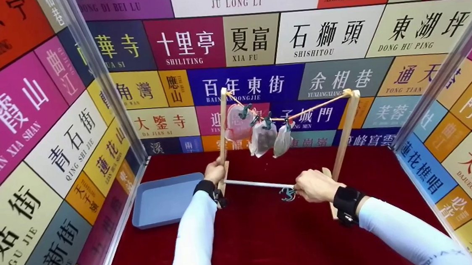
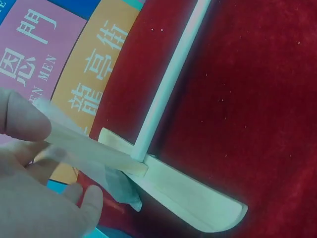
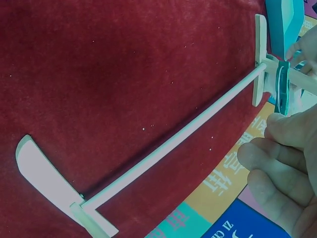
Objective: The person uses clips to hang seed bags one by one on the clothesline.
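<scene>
A wooden drying rack stands on the red cloth, its left upright and right upright joined low down by a pale rod. My left hand grips the left upright near its base, thumb and fingers round the wood. My right hand is in front of the rod's right end, pinching a green clip between thumb and fingertips. Above, several small bags hang by green clips from a yellowish string: a pinkish bag, a dark-filled bag and a pale bag.
A blue-grey tray lies left of the rack on the red cloth. Panels printed with place names enclose the back and both sides, with metal posts at the corners.
</scene>
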Available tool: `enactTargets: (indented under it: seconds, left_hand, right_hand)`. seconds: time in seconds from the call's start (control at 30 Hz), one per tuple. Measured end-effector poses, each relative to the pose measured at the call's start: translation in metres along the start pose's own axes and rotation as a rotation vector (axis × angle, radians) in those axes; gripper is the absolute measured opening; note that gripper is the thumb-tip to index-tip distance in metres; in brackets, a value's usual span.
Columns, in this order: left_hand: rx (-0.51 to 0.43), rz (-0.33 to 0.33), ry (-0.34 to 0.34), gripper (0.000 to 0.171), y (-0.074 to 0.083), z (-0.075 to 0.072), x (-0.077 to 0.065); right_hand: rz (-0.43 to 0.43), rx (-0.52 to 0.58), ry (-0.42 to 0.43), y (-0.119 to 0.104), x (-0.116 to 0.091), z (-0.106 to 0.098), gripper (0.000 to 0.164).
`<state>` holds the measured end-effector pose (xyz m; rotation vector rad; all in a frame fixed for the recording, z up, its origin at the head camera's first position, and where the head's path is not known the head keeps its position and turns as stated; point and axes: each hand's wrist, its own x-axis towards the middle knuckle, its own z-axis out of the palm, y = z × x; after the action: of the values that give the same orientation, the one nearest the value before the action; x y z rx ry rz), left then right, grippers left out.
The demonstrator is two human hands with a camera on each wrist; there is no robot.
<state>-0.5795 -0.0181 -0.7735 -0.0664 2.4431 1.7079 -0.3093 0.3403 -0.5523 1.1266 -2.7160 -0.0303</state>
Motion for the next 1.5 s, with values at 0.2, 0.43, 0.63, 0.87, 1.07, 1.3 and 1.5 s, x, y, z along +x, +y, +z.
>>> enactTargets:
  seconds: [0.2,0.43,0.63,0.87,1.07,1.3,1.5]
  left_hand:
    - [0.095,0.129,0.281,0.042,0.054,-0.032,-0.074]
    - [0.147,0.166,0.555,0.016,0.129,-0.054,-0.167]
    - [0.211,0.284,0.417,0.024,0.147,-0.049,-0.187]
    - [0.271,0.586,0.367,0.018,0.167,-0.028,-0.225]
    - [0.481,0.780,0.154,0.022,0.197,0.000,-0.256]
    - [0.613,0.826,0.031,0.025,0.255,0.054,-0.271]
    - [0.655,0.745,0.138,0.027,0.299,0.082,-0.269]
  right_hand:
    - [0.096,-0.002,-0.017,-0.003,-0.001,-0.001,0.017]
    - [0.086,-0.002,-0.025,-0.001,0.009,-0.011,0.024]
    - [0.134,-0.072,-0.057,0.007,0.020,-0.054,0.029]
    - [0.199,-0.232,-0.015,0.017,0.032,-0.136,0.034]
    - [0.263,-0.303,0.012,0.020,0.045,-0.199,0.035]
    - [0.350,-0.353,-0.054,0.036,0.069,-0.231,0.023]
    - [0.319,-0.312,-0.194,0.044,0.088,-0.235,0.012]
